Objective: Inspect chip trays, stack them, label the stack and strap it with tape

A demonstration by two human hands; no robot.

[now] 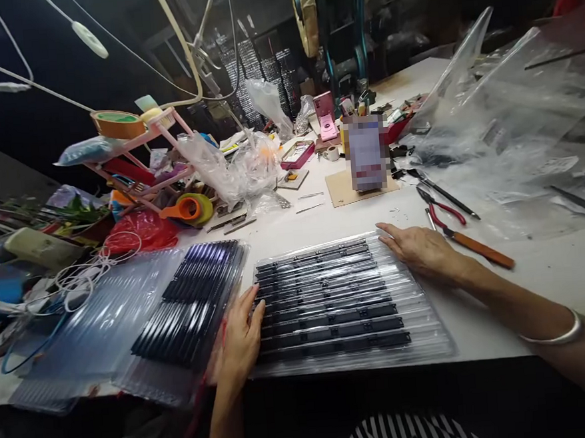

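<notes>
A clear ribbed plastic tray [425, 326] lies in front of me on the white table, with several long black strips [329, 313] set in its grooves. My left hand [241, 336] holds the tray's left edge, thumb and fingertips against the ends of the strips. At the far right corner, my right hand [422, 251] grips the edge, its thumb over the plastic and its fingers along the outside. Left of my left hand is a second tray [148, 382] bearing a dense bundle of black strips [188, 300]. The undersides of both hands are hidden.
Stacked clear trays [103, 305] and a tangled white cable [89, 276] lie at the left. Pliers [445, 215] and an orange-handled tool [479, 249] are at the right, near loose plastic bags [508, 150]. Behind stand a pink rack [138, 156] and a pixelated upright object [367, 154].
</notes>
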